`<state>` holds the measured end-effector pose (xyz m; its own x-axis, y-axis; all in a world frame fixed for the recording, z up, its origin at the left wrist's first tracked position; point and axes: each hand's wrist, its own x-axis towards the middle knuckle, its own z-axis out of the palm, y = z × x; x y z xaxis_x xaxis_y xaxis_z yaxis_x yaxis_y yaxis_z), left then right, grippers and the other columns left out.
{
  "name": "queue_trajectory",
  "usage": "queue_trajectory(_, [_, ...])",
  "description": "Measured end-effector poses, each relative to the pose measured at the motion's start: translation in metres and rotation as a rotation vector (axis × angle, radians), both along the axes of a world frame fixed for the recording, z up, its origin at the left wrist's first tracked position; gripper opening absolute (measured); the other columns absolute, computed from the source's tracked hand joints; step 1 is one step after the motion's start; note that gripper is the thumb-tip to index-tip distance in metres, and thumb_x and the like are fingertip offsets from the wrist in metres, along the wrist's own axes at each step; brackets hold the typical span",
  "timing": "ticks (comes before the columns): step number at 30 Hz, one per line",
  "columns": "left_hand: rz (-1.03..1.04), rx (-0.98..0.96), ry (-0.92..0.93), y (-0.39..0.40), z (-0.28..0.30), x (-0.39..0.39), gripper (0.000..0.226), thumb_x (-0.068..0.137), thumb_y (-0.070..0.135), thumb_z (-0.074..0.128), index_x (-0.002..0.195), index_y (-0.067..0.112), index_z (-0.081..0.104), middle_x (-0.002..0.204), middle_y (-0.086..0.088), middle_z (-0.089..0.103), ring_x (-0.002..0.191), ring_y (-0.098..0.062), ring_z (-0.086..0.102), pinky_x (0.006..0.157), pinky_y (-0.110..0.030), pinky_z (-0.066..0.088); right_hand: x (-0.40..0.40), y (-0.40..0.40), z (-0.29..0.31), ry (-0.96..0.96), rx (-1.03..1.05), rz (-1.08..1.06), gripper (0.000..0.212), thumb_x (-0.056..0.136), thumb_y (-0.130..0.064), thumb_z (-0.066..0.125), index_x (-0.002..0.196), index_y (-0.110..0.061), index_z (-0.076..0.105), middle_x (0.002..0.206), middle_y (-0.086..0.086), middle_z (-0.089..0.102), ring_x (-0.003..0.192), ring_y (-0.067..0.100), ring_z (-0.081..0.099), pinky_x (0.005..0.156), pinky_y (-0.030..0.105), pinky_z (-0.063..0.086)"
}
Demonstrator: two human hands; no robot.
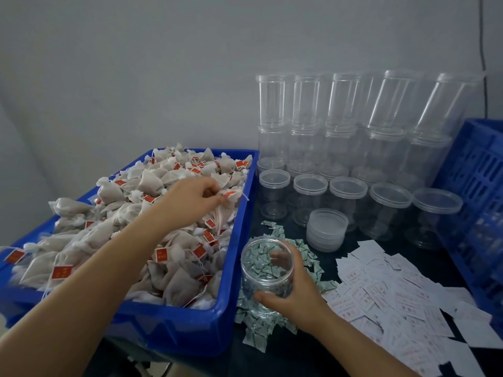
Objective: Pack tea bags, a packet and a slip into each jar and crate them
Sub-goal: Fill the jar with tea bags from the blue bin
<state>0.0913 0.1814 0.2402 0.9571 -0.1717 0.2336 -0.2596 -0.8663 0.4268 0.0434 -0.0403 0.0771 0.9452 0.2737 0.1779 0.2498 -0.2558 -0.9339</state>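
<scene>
Clear empty jar (268, 278) in right hand's (292, 292) grip, left hand (190, 198) pinching a red-tagged tea bag (228, 197)

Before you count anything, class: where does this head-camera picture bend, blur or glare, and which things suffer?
Head view: wide-angle bend tilts the stacked jars outward at right; print on the slips is too soft to read; the held jar carries pale glare; lighting is flat, with no hard shadows.
</scene>
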Motion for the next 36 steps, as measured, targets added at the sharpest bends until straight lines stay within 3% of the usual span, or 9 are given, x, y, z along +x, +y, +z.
queue_trajectory(5, [-0.152,-0.216,0.083,-0.022,0.014,-0.018,0.008,0.09,0.029,0.061,0.092,0.023,0.065,0.084,0.006,0.067,0.075,-0.008,0.064,0.066,-0.018,0.054,0.0,0.0,0.0,0.007,-0.003,-0.004,0.095,0.057,-0.058,0.083,0.126,-0.076,0.021,0.132,-0.028,0.045,0.125,-0.017,0.04,0.085,0.0,0.041])
queue_trajectory(8, [-0.243,-0.238,0.146,-0.031,0.006,-0.023,0.006,0.089,0.027,0.062,0.094,0.025,0.065,0.086,0.011,0.068,0.077,0.002,0.063,0.065,-0.008,0.049,0.0,0.0,0.0,0.004,0.001,-0.007,0.095,0.056,-0.058,0.082,0.126,-0.075,0.02,0.134,-0.026,0.045,0.123,-0.019,0.04,0.085,-0.002,0.039])
queue_trajectory(11, [-0.32,-0.264,0.21,-0.039,-0.004,-0.025,0.005,0.089,0.025,0.063,0.093,0.026,0.065,0.087,0.01,0.069,0.079,0.001,0.065,0.07,-0.012,0.052,-0.001,0.001,0.0,0.004,0.014,-0.006,0.094,0.057,-0.056,0.082,0.124,-0.077,0.02,0.134,-0.024,0.045,0.122,-0.019,0.04,0.085,-0.001,0.04])
queue_trajectory(15, [-0.411,-0.085,0.204,-0.047,-0.014,-0.028,0.008,0.09,0.031,0.059,0.09,0.039,0.059,0.088,0.016,0.066,0.083,0.006,0.061,0.077,-0.01,0.05,-0.002,0.002,0.002,0.001,0.057,0.009,0.093,0.059,-0.049,0.084,0.122,-0.079,0.023,0.129,-0.027,0.051,0.122,-0.013,0.046,0.085,0.004,0.045])
queue_trajectory(18, [-0.46,0.064,0.182,-0.052,-0.021,-0.028,0.01,0.092,0.026,0.058,0.098,0.032,0.063,0.091,0.019,0.064,0.085,0.008,0.059,0.077,-0.005,0.045,-0.002,0.002,0.003,-0.002,0.086,0.036,0.09,0.064,-0.042,0.085,0.125,-0.073,0.028,0.123,-0.033,0.054,0.12,-0.004,0.055,0.086,0.011,0.049])
queue_trajectory(21, [-0.476,0.219,0.133,-0.058,-0.029,-0.027,0.014,0.094,0.024,0.057,0.103,0.023,0.067,0.094,0.013,0.065,0.083,0.001,0.058,0.078,-0.01,0.043,-0.003,0.001,0.004,0.002,0.104,0.046,0.09,0.065,-0.037,0.086,0.127,-0.07,0.029,0.121,-0.031,0.057,0.115,0.0,0.06,0.083,0.013,0.052])
queue_trajectory(27, [-0.463,0.414,0.095,-0.065,-0.038,-0.027,0.016,0.095,0.028,0.053,0.1,0.023,0.066,0.095,0.009,0.063,0.086,-0.006,0.056,0.084,-0.026,0.048,-0.002,0.002,0.003,0.001,0.112,0.048,0.094,0.068,-0.03,0.088,0.134,-0.062,0.029,0.125,-0.029,0.054,0.117,-0.001,0.059,0.083,0.013,0.052])
queue_trajectory(36, [-0.497,0.59,0.013,-0.075,-0.041,-0.03,0.016,0.093,0.026,0.051,0.089,0.019,0.064,0.087,0.004,0.059,0.082,-0.014,0.056,0.079,-0.033,0.051,-0.003,0.001,0.002,0.013,0.093,0.044,0.097,0.065,-0.037,0.088,0.135,-0.063,0.025,0.123,-0.033,0.053,0.119,0.001,0.059,0.086,0.017,0.054])
